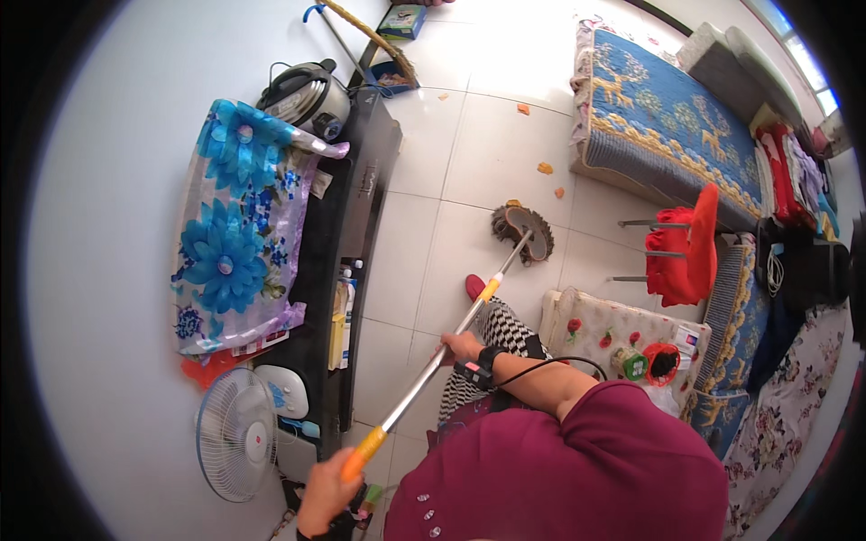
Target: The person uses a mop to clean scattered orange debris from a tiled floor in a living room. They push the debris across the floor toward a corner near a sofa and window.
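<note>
Both my hands grip the metal pole of a mop (419, 383) that slants up across the view. My left hand (325, 490) is closed around the orange grip at its near end. Farther along, my right hand (462, 346) wraps the bare pole, with a black strap and a cabled device on that wrist. The brown, shaggy mop head (524, 233) rests on the white tiled floor (413, 257). A yellowish scrap (514, 203) lies against its far edge. Beyond it are other orange scraps (545, 168). My red shoe (475, 287) is left of the pole.
A black cabinet (369, 135) runs along the left, with a rice cooker (308, 98), flowered cloth (233, 230) and fan (237, 436). A dustpan (392, 78) and broom (369, 30) stand beyond. Right are a red-covered stool (683, 250), a low table (588, 311) and a sofa (670, 122).
</note>
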Demonstrator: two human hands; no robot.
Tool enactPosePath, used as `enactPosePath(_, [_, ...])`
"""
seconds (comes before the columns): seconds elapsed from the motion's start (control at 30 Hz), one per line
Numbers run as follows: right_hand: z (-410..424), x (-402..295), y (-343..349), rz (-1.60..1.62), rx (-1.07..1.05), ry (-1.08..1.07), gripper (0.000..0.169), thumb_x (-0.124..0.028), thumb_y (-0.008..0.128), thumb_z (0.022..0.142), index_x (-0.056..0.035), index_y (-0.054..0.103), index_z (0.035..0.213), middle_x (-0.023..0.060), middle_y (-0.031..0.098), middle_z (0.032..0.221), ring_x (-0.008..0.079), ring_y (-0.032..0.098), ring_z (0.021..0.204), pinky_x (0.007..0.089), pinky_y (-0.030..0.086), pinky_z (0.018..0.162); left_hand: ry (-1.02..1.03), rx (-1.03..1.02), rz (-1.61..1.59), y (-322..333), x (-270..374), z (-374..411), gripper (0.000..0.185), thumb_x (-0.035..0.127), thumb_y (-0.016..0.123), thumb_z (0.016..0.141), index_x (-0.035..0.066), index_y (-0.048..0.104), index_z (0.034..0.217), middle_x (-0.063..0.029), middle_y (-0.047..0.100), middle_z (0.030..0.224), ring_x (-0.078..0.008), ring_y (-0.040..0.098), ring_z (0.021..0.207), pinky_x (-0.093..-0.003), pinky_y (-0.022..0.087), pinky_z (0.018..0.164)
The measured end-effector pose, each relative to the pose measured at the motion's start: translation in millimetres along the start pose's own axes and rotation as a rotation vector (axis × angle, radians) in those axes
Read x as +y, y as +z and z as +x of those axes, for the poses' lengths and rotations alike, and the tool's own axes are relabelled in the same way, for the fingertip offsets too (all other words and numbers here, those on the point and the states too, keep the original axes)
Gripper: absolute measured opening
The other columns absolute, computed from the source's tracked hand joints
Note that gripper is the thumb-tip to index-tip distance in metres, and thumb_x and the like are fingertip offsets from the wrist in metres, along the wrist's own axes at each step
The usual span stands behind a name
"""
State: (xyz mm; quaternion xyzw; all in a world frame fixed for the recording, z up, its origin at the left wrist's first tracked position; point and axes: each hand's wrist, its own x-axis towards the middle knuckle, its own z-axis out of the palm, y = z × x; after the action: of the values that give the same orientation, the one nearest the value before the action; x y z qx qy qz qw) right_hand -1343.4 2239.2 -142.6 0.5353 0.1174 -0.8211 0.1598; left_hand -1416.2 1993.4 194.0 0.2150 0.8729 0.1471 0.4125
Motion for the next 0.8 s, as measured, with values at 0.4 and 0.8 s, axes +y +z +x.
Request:
enactPosePath(0.4, [-6,-176,-58,0.389,0.106,-0.376,0.013,-0.006,0.046,0.082,0.0037,0.043,0.091,0.0132,0.055,0.079,0.0299,0.063,0.070,0.0407,0.058,0.066,0.609,0.027,0.554,-67,148,193,0.030,0.016,0.063,0.078,0.012,0.057,0.107,-0.0130,0.061,0.069,-0.0343,0.061,0.063,-0.0439,0.048,0.056])
enactPosePath(0.8, [22,-322,66,0.298,-0.002,-0.196,0.015,-0.003,0.044,0.086,0.0044,0.039,0.098,0.0151,0.053,0.082,0.0311,0.061,0.076,0.0520,0.055,0.075,0.319,0.024,0.431,-175,225,285,0.039,0.013,0.067,0.073,0.009,0.060,0.112,-0.0171,0.064,0.079,-0.0364,0.061,0.073,-0.0429,0.048,0.063])
